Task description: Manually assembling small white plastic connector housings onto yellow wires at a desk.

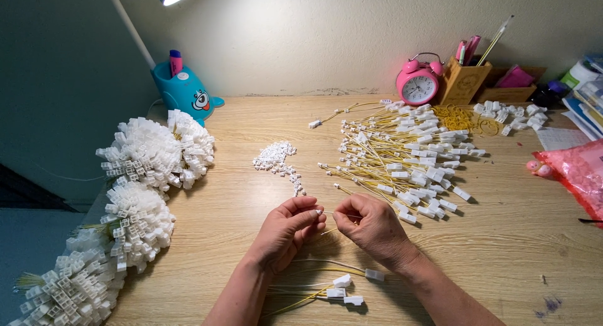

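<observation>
My left hand (289, 228) pinches a tiny white plastic connector at its fingertips, low in the middle of the wooden desk (502, 238). My right hand (370, 225) faces it, pinching the end of a thin yellow wire. The two fingertips almost touch. Several finished wires with white plugs (342, 287) trail under my wrists. A small heap of tiny white connectors (276, 157) lies just beyond my left hand. A big pile of yellow wires with white plugs (408, 156) spreads beyond my right hand.
Large bundled clusters of white plugs (157, 153) line the desk's left edge. At the back stand a blue lamp base (185, 90), a pink alarm clock (418, 82), a wooden pen holder (463, 81) and loose white plugs (512, 115). A red bag (575, 172) lies right.
</observation>
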